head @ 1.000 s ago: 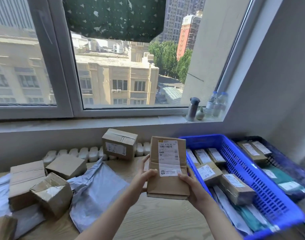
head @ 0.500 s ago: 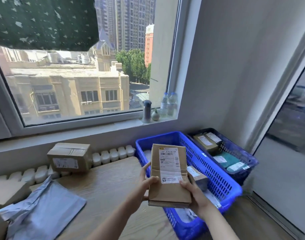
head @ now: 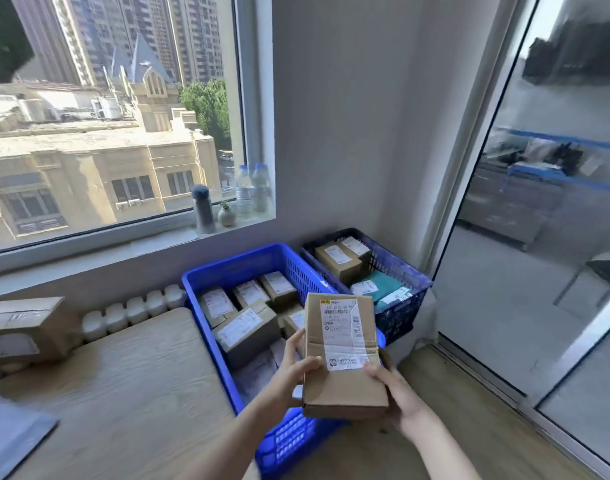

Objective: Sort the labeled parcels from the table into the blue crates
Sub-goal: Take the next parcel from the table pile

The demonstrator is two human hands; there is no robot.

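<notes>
I hold a flat brown cardboard parcel [head: 343,355] with a white shipping label facing me. My left hand [head: 294,370] grips its left edge and my right hand [head: 395,386] grips its lower right corner. The parcel hangs above the near end of a bright blue crate [head: 234,265], which holds several labelled boxes. A darker blue crate [head: 405,275] stands to its right against the wall, with boxes and green bags inside.
The wooden table [head: 123,375] lies to the left, with a brown box [head: 23,329] at its far left and a grey mailer bag [head: 9,434] at the near left. A white radiator [head: 130,311] runs behind it. Bottles [head: 251,190] stand on the sill. A glass door [head: 545,237] is on the right.
My view has swung right from the table to the crates. The parcel, still held in both hands, has moved right and now hangs over the near end of the bright blue crate.
</notes>
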